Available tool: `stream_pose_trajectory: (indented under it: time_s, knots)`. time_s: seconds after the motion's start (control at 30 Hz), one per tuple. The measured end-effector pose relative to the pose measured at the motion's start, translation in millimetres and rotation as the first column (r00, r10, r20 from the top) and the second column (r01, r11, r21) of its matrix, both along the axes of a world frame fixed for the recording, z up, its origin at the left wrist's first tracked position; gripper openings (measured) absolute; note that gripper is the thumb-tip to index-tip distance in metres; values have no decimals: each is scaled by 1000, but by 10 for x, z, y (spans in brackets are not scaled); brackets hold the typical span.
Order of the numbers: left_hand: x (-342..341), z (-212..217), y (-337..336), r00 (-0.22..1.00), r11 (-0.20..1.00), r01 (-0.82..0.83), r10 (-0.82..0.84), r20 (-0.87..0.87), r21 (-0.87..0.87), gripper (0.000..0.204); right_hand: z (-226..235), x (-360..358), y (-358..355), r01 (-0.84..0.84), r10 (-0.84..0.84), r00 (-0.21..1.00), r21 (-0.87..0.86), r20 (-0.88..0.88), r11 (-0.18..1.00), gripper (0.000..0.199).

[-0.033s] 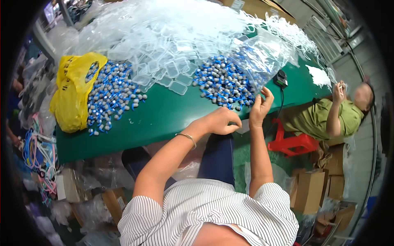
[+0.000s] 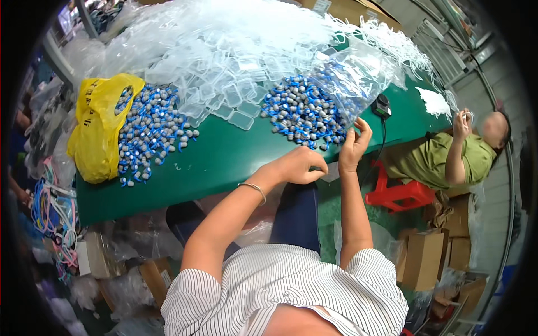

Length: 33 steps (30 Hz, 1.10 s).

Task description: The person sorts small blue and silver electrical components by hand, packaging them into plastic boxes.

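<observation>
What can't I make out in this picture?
All in the head view:
Anything inside the left hand: its own curl hides it.
Whether the right hand touches the clear bag: they overlap.
Blue-and-grey pieces under that bag: blurred by shiny plastic.
The cardboard box: cut off by the upper edge.

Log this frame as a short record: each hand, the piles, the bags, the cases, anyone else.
Left hand: fingers curled, at the green table's near edge; grip contents unclear
Right hand: fingertips by the clear plastic bag; contact unclear
Right pile: small gray-and-blue pieces, partly under that bag
Left pile: similar pieces, beside the yellow plastic bag
Clear plastic cases: heaped behind and between the piles
Co-worker: green shirt, far right
</observation>
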<state>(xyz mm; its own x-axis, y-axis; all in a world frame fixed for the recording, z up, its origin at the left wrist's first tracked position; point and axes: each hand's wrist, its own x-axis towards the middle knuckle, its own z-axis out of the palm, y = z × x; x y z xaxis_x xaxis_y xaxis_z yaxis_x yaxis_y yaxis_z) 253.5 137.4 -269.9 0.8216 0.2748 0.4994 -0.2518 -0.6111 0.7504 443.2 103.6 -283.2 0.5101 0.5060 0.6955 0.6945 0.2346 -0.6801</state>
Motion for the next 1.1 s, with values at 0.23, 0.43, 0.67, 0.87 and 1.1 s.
stream_pose_trajectory:
  time_s: [0.23, 0.43, 0.67, 0.87, 1.1]
  knots:
    - [-174, 4, -65, 998, 998, -64, 64, -3, 10, 15, -9, 79, -26, 17, -17, 1000, 28, -4, 999, 33]
    - [-538, 37, 58, 995, 990, -87, 92, -48, 111, 18, 671, -273, 186, -22, -7, 966, 107, 257, 994, 32]
    - [-648, -4, 193, 997, 987, 68, -60, -55, 145, 23, 977, -721, 1858, -363, 475, 794, -331, 381, 871, 39]
    - [-490, -131, 134, 996, 986, 92, -93, -3, 138, 23, 1208, -841, 3301, -61, 347, 826, -542, 444, 838, 64]
    - [-459, -189, 100, 992, 996, 85, -83, -94, 13, 24, 1428, -1216, 3898, 29, 396, 871, -836, 290, 548, 91]
